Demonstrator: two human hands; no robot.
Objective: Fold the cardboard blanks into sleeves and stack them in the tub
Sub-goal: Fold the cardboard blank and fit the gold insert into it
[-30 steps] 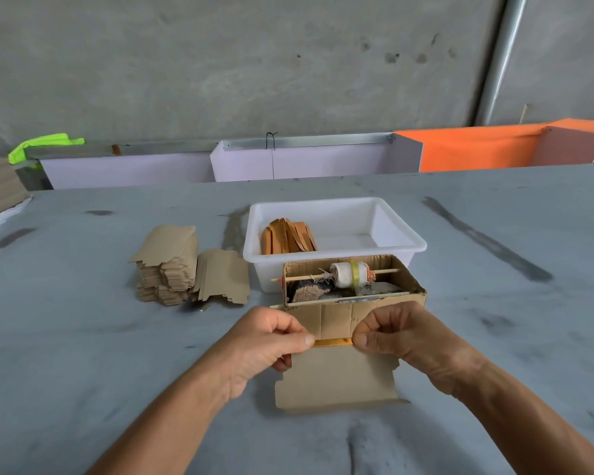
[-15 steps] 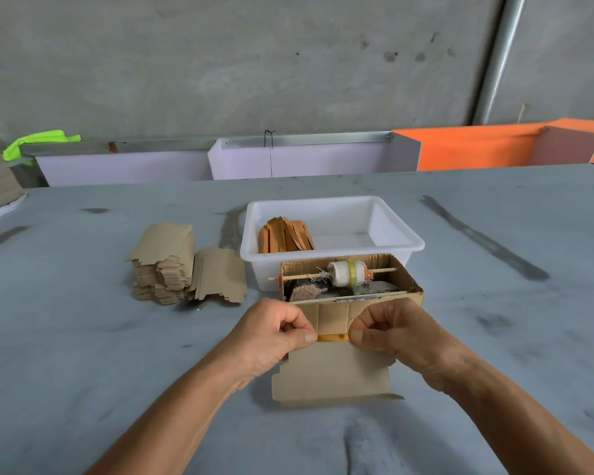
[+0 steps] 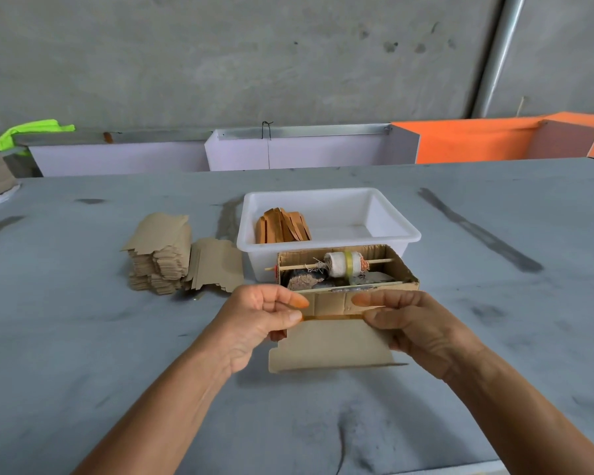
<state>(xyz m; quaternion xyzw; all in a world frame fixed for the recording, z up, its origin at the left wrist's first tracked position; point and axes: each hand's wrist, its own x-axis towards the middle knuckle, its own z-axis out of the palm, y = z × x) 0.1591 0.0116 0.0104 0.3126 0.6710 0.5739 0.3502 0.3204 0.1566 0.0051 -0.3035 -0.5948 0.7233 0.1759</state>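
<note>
My hands have lifted the cardboard blank (image 3: 330, 344) a bit higher off the gray table (image 3: 83, 337). My left hand (image 3: 258, 320) pinches its top left edge, thumb over curled fingers. My right hand (image 3: 408, 323) pinches the top right edge. The blank hangs just in front of the small cardboard box (image 3: 347, 272). Behind that sits the white tub (image 3: 326, 228) with folded sleeves (image 3: 282, 228) inside.

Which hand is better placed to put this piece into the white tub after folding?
Probably the right hand. Both hands pinch the cardboard blank, but the tub's free floor lies on the right, while the folded sleeves fill its left end. The left hand sits nearer the blank stack.
</note>
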